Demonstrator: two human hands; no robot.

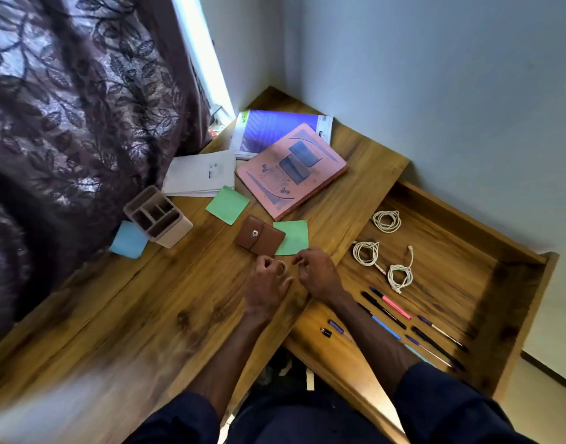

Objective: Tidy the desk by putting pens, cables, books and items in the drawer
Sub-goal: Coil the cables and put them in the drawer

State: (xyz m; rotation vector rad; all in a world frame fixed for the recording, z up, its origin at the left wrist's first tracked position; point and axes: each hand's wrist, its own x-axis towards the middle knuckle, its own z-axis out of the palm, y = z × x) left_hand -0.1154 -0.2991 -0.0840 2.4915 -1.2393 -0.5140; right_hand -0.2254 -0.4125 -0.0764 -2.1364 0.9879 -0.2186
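Observation:
My left hand (266, 283) hovers over the wooden desk (131, 315), fingers curled around a small pale ring-shaped item (281, 268). My right hand (317, 277) is right beside it, fingers loosely bent and holding nothing. Just beyond both hands lies a brown snap wallet (259, 236), partly on a green sticky note (296, 233). Farther back are a pink book (291, 174), a purple book (275, 129) and white papers (198, 173). The open drawer (461, 251) on the right holds three coiled white cables (366, 253) and several pens (390, 304).
An empty beige pen holder (156, 216) stands at the desk's left edge, partly on a blue sticky note (128, 240). Another green note (227, 205) lies near the papers. A small black USB stick (326, 332) lies in the drawer. A dark curtain (67, 123) hangs on the left.

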